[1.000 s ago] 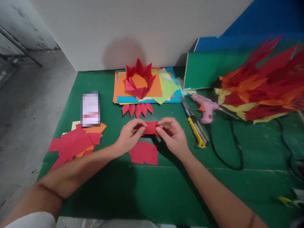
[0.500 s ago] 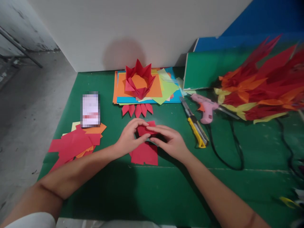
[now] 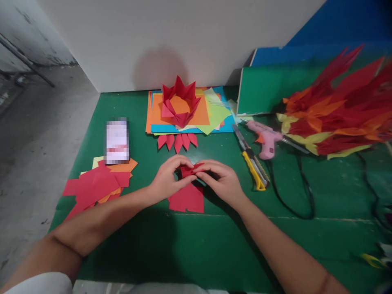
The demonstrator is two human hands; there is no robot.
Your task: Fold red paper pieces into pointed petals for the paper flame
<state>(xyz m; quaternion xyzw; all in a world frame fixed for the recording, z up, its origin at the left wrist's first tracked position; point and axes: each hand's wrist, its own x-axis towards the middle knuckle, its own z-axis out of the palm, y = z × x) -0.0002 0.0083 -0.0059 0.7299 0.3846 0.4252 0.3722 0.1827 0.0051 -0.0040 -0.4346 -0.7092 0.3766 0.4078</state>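
Note:
Between both sets of fingertips is a small piece of red paper [image 3: 187,170], bent or folded, its shape partly covered by the fingers. My left hand [image 3: 168,176] pinches it from the left, and my right hand [image 3: 222,179] from the right. Just below lie flat red paper pieces [image 3: 186,199] on the green table. Beyond the hands, several pointed red folded papers [image 3: 177,142] lie in a row. Behind them a ring of red folded points [image 3: 179,118] rests on a stack of coloured paper [image 3: 156,108].
At left are a phone [image 3: 116,141] and a pile of red and orange paper [image 3: 98,183]. On the right lie a yellow box cutter [image 3: 255,169], a pink glue gun [image 3: 266,139] with a black cord and a red-orange paper bundle [image 3: 343,110]. A white board [image 3: 183,32] stands behind.
The red paper has gone from a flatter face-up shape to a narrower, more bent one between the fingers. Both hands have shifted only slightly; the rest stays put.

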